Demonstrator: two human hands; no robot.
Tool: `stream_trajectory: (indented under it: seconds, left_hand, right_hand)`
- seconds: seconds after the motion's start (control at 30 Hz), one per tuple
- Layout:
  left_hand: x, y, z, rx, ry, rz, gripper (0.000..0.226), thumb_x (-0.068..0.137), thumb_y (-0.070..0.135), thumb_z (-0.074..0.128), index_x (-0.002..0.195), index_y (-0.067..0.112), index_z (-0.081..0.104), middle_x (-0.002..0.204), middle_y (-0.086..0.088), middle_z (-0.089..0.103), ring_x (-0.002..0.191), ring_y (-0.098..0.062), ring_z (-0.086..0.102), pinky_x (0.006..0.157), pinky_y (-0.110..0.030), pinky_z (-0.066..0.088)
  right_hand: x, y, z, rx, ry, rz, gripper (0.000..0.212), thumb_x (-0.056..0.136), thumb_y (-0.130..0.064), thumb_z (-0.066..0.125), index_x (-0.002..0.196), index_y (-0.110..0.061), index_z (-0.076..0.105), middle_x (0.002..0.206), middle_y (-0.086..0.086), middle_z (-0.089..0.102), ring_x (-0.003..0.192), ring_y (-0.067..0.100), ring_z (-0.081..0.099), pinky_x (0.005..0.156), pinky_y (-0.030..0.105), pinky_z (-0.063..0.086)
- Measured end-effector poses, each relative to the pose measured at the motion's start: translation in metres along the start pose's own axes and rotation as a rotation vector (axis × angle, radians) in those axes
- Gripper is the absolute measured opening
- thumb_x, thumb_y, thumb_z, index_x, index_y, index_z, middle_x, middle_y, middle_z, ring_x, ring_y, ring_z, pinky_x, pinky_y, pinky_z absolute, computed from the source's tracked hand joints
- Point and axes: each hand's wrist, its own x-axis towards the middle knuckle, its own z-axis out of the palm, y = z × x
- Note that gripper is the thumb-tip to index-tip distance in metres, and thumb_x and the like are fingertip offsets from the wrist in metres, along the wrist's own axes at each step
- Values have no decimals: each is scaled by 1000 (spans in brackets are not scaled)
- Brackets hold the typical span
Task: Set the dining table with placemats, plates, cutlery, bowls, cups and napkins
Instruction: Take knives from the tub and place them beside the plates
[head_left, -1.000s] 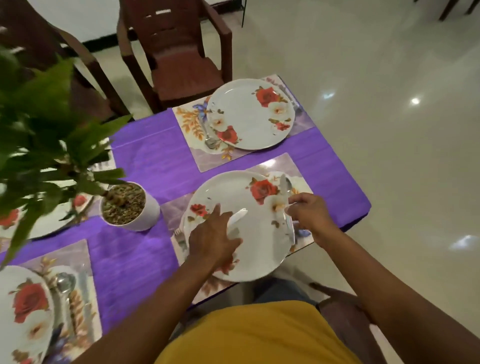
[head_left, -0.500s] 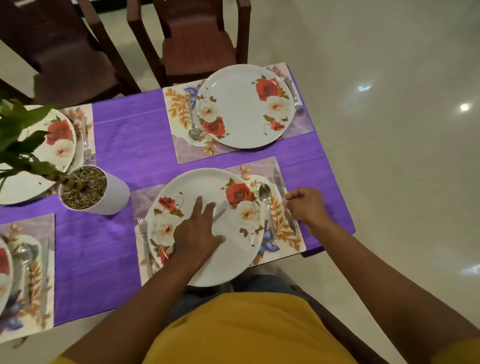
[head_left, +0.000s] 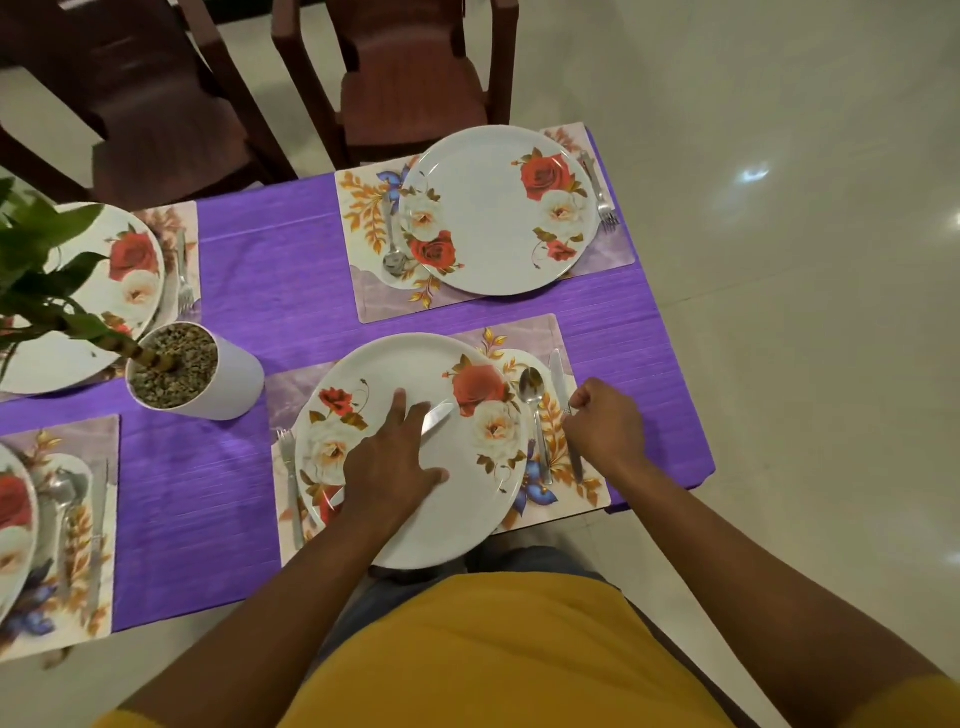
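- Plate (head_left: 395, 374), white with red and cream roses, lay on the nearest placemat (head_left: 530, 332) at the table's near edge, its near rim reaching past the mat.
- The left hand (head_left: 389, 467) rested flat on that plate, fingers spread and straight; a knife blade (head_left: 437, 417) showed from under the fingers, but whether the hand gripped it could not be told.
- The right hand (head_left: 605, 426) was curled over the handle of a second knife (head_left: 558, 379) lying on the mat just right of a spoon (head_left: 532, 395), fingertips pinching it.
- A fork (head_left: 288, 467) lay on the mat at the plate's left rim.
- The far setting (head_left: 498, 208) already had plate, spoon and fork on its own mat; two more settings showed at the left edge.
- A white pot (head_left: 228, 384) of pebbles with a green plant stood on the purple tablecloth (head_left: 270, 270) between the settings.
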Motion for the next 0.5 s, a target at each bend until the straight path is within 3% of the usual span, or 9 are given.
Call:
stream_trajectory:
  seconds: [0.07, 0.23, 0.5]
  left_hand:
    - [0, 0, -1, -4, -1, -1, 97, 83, 62, 77, 160, 35, 25, 175, 1, 12, 132, -26, 60, 94, -41, 58]
    - [-1, 0, -1, -11, -5, -3, 97, 83, 61, 78, 160, 36, 25, 174, 2, 13, 132, -26, 60, 94, -42, 58]
    - [-1, -1, -1, -30, -5, 5, 97, 83, 62, 77, 160, 36, 25, 174, 2, 12, 134, -26, 59, 98, -42, 57]
  right_hand:
    - [-2, 0, 2, -61, 13, -40, 17, 90, -20, 73, 103, -21, 62, 91, -3, 67, 78, 15, 64, 64, 32, 57]
    - [-10, -1, 5, -176, 37, -124, 22, 96, -28, 69, 115, -18, 61, 101, 0, 68, 84, 17, 67, 68, 29, 57]
    - [-17, 1, 7, -194, 50, -165, 24, 98, -28, 67, 119, -16, 61, 104, 3, 69, 84, 18, 68, 70, 30, 58]
